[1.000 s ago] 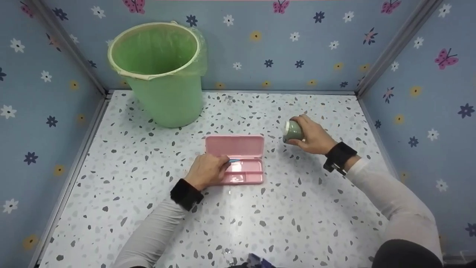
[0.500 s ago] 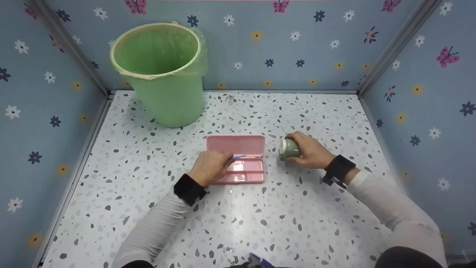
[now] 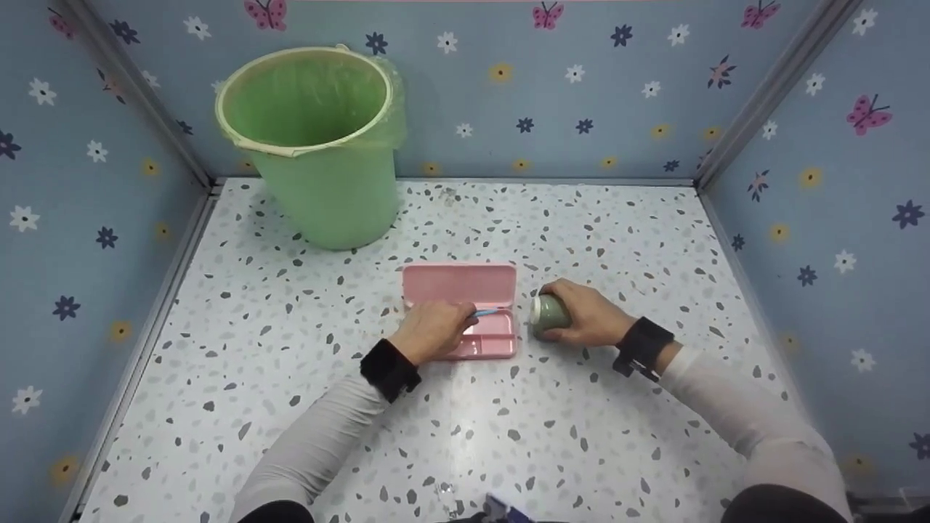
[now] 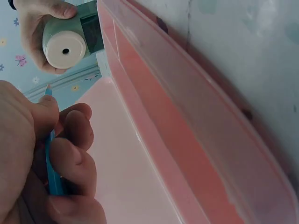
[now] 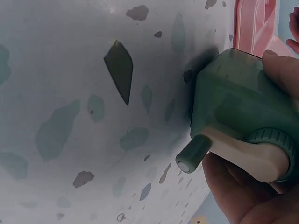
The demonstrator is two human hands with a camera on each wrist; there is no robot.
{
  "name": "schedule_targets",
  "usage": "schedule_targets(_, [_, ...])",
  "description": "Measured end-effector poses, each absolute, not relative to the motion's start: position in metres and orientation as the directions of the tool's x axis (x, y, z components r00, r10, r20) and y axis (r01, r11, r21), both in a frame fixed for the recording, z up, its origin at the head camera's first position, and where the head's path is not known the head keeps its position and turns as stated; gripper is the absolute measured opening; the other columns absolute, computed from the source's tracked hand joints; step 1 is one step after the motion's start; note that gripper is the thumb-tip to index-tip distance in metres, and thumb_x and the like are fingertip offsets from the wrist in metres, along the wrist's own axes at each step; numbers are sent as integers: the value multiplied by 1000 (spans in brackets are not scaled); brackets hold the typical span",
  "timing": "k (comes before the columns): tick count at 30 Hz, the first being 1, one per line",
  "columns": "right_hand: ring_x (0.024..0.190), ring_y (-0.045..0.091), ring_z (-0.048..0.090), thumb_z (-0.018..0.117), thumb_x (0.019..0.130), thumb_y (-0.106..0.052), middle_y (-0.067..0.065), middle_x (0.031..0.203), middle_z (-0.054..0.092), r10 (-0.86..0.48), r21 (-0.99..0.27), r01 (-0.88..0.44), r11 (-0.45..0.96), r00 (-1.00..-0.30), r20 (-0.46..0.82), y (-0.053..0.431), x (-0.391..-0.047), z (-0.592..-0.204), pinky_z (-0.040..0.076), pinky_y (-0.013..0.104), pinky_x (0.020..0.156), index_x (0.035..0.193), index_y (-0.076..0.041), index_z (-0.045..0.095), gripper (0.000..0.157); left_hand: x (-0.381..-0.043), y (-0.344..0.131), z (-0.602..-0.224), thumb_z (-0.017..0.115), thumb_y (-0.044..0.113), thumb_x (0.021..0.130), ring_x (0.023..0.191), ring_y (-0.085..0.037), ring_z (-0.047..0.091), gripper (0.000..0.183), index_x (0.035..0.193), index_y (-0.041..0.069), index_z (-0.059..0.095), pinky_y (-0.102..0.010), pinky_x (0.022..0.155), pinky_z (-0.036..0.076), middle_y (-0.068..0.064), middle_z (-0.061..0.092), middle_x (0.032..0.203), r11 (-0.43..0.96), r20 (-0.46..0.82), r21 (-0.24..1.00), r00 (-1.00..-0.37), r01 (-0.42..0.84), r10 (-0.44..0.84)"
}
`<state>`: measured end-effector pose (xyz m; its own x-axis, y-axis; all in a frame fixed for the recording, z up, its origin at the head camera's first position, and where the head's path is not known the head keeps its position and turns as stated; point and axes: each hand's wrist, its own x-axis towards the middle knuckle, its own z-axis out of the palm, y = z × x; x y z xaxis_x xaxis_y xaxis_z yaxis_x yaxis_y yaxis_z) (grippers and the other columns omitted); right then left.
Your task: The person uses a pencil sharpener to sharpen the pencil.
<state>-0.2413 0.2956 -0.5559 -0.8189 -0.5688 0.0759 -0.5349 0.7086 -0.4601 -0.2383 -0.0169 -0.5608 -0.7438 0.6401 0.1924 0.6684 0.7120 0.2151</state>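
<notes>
A blue pencil (image 4: 54, 175) is pinched in my left hand (image 3: 434, 330), its tip pointing right, above the open pink pencil case (image 3: 498, 347). In the left wrist view the fingers curl round the pencil's shaft. My right hand (image 3: 588, 312) grips a green crank pencil sharpener (image 3: 555, 312) just right of the case. Its white front with the dark pencil hole (image 4: 65, 51) faces the left hand. The right wrist view shows the sharpener's cream crank arm (image 5: 250, 158) and green knob (image 5: 194, 153). Pencil tip and sharpener are apart.
A green lined bin (image 3: 330, 189) stands at the back left. Blue patterned walls (image 3: 552, 87) enclose the speckled white table (image 3: 465, 436) at the back and on both sides.
My right hand has brought the sharpener left and towards me, close to the case. The left hand has shifted a little right with the pencil, narrowing the gap between them.
</notes>
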Motion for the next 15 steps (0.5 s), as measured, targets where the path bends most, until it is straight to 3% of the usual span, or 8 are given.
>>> schedule_targets(15, [89, 10, 51, 82, 61, -34, -9, 104, 52, -594, -463, -522, 716, -804, -12, 290, -246, -556, 44, 33, 74, 121, -16, 46, 72, -245, 6, -561, 52, 29, 91, 53, -12, 46, 15, 80, 19, 54, -28, 49, 40, 7, 48, 62, 644, 145, 306, -703, 701, 697])
